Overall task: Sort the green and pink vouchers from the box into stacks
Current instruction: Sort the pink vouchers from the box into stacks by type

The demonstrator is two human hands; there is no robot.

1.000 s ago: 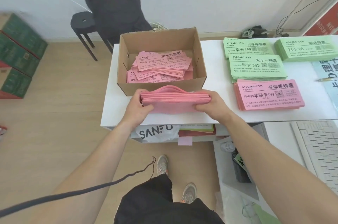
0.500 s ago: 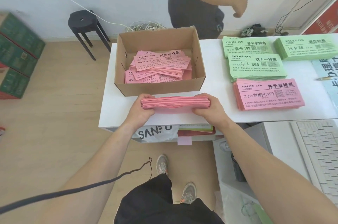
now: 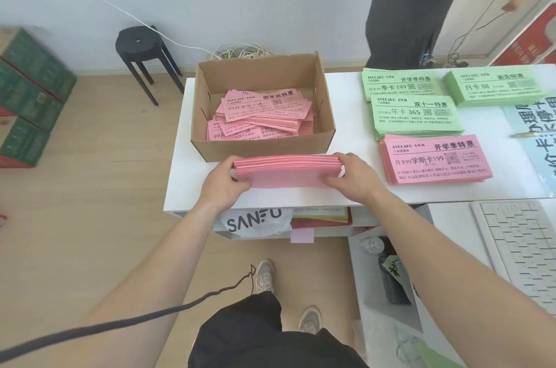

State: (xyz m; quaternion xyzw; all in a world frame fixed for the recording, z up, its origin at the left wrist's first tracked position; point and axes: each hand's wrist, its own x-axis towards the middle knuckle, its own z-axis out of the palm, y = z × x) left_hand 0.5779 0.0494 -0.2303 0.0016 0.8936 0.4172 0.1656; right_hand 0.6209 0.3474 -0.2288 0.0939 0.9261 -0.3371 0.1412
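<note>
Both hands, left hand (image 3: 224, 184) and right hand (image 3: 355, 176), grip the pink voucher bundle (image 3: 285, 172) by its short ends on the tabletop (image 3: 186, 181) before the box (image 3: 264, 115), long axis left-right, pink stack (image 3: 434, 160) nearer the right hand.

Bundle (image 3: 285, 170) is plain pink on the side facing up. Box (image 3: 261, 149) is brown cardboard, and the loose vouchers (image 3: 261, 110) in it are pink with black text and little QR squares. Green stacks (image 3: 415, 115) and a pink stack (image 3: 433, 158) have the same black print. Surface (image 3: 301, 196) is white, keyboard (image 3: 520, 247) white too. Stool (image 3: 141, 42) is black, cartons (image 3: 27, 91) dark green with red edges, floor (image 3: 90, 187) pale wood.
</note>
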